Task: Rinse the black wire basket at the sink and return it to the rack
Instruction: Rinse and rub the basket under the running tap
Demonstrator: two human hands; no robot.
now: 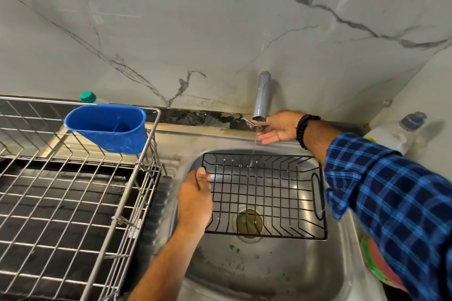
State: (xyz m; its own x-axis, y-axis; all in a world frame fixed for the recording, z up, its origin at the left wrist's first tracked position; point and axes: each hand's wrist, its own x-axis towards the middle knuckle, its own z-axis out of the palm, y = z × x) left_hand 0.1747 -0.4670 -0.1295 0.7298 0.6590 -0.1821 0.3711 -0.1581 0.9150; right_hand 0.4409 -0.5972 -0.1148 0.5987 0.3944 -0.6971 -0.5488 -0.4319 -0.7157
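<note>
the black wire basket (pixel 265 193) is down in the sink (pixel 269 271), held level over the drain (pixel 249 221), and the left hand (pixel 194 198) grips its near short end with the thumb hooked over the top wire and the fingers curled beneath. a thin stream of water (pixel 254 144) falls from the tap (pixel 261 95) onto the far part of the basket, ahead of that hand, so by my reckoning the rinse is only just getting going: only that far part is under the stream, and the carry back to the rack (pixel 73 190), just outside the left hand, is not yet done. the basket looks like plain coated wire, rectangular, open grid floor, sloped sides, a loop handle at the end away from the grip; i can't make out any dirt on it. the right hand (pixel 278 127) reaches beyond the basket to the small lever (pixel 249 122) at the tap's base, fingers nearly straight with their tips at it, not wrapped round anything. a blue tub (pixel 107 127) hangs on the rack's corner.
</note>
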